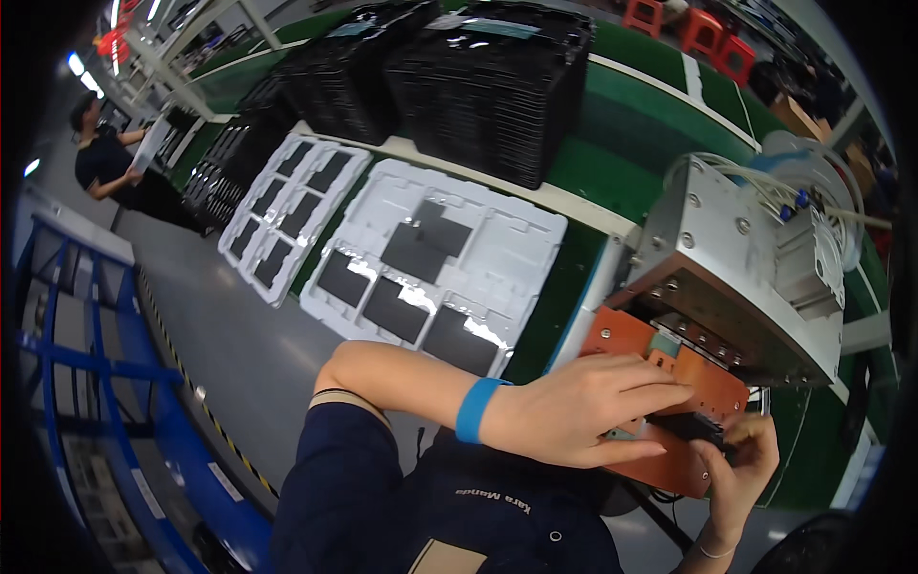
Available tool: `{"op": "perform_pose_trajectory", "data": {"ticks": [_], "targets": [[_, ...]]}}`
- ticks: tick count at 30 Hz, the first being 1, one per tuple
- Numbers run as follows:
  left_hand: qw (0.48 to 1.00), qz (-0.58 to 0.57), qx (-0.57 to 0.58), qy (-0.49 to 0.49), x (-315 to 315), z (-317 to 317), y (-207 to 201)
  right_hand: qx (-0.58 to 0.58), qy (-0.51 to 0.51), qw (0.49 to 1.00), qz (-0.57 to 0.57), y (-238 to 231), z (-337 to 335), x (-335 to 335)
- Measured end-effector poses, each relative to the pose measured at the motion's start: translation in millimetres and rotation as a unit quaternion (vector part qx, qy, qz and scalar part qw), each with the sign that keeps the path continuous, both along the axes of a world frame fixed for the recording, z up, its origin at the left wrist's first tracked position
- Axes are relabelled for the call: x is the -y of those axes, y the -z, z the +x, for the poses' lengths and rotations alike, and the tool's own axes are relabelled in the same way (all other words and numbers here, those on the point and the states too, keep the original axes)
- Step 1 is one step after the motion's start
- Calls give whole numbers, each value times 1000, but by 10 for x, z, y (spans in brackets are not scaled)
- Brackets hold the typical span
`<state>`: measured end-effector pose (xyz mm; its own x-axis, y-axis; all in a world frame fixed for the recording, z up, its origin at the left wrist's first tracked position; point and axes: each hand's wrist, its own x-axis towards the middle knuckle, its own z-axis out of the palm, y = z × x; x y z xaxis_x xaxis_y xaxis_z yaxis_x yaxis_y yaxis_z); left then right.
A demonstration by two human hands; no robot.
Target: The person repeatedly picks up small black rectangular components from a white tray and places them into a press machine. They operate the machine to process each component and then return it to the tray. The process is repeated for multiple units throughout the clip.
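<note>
An orange fixture plate [715, 381] sits under a metal press head [732, 253] at the right. On the plate lies a small black flat part [690, 424], its ends partly covered by my hands. My right hand [746, 464] pinches the right end of this part between thumb and fingers. Over the left side of the plate, my left hand [583, 407] has its fingers stretched out and its thumb apart, close to the part's left end. Whether its fingertips touch the part cannot be made out. A blue band [475, 409] circles my left wrist.
A white tray [516, 234] with several dark flat pieces lies left of the press, and a second such tray [256, 206] beyond it. Stacks of black trays [488, 91] stand behind. Blue racking [105, 368] is at far left, near another person [110, 163].
</note>
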<state>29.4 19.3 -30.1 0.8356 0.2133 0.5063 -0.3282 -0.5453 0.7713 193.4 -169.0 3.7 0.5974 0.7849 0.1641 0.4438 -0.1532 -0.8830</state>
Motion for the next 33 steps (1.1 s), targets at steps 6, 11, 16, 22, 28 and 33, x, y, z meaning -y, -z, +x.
{"op": "perform_pose_trajectory", "data": {"ticks": [6, 11, 16, 22, 28, 33], "targets": [[986, -132, -15, -104, -208, -557, -130, 35, -120, 989, 83, -203, -377, -382], [869, -188, 17, -458, -1631, -1482, 112, 159, -287, 943, 53, -397, -487, -1068], [823, -176, -55, -538, -2754, -2145, 1079, 244, -390, 888, -4, 233, -957, -2174], [768, 126, -198, -596, -2472, -2007, 1115, 376, -370, 835, -155, 758, -1606, -3001], [823, 193, -267, -462, -2157, -2069, 1156, 405, -309, 845, -163, 976, -1652, -3067], [832, 216, -300, -413, -2425, -2235, 1369, 271, -248, 917, -153, 1032, -1715, -3171]]}}
